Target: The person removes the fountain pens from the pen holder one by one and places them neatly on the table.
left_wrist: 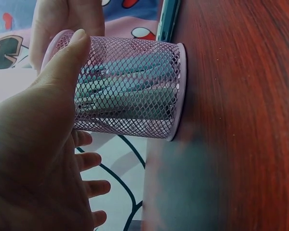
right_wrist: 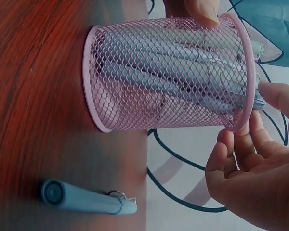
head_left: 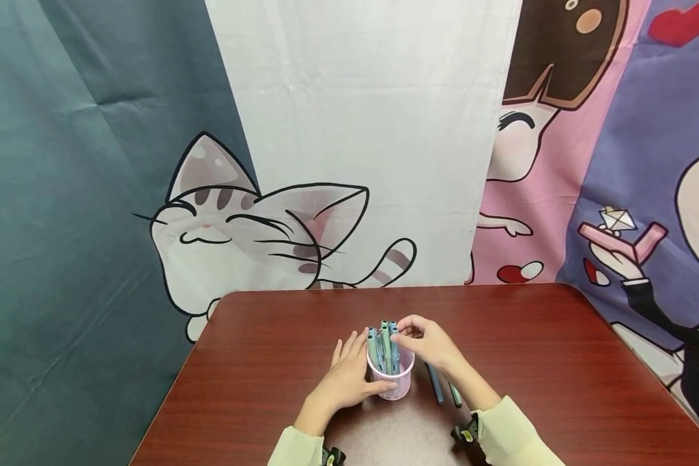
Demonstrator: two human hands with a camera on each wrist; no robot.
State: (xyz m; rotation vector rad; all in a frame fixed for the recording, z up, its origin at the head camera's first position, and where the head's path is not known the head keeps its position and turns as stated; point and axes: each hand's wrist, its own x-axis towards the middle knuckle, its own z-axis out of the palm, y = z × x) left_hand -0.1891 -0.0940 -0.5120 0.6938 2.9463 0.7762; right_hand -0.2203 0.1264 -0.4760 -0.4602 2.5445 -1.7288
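A pink mesh pen holder (head_left: 397, 388) stands upright on the table with several blue and green pens (head_left: 387, 349) in it. My left hand (head_left: 348, 375) rests against its left side, fingers stretched out and thumb laid across the near side below the rim. At the right of the rim my right hand (head_left: 433, 343) pinches the top of a blue pen (right_wrist: 260, 103) between thumb and curled fingers. The pen's lower part is inside the holder, behind the mesh.
Right of the holder, a dark blue pen (head_left: 434, 383) and a green pen (head_left: 455, 395) lie on the reddish-brown table (head_left: 256, 362), partly under my right forearm. A printed curtain (head_left: 361, 129) hangs behind the table's far edge.
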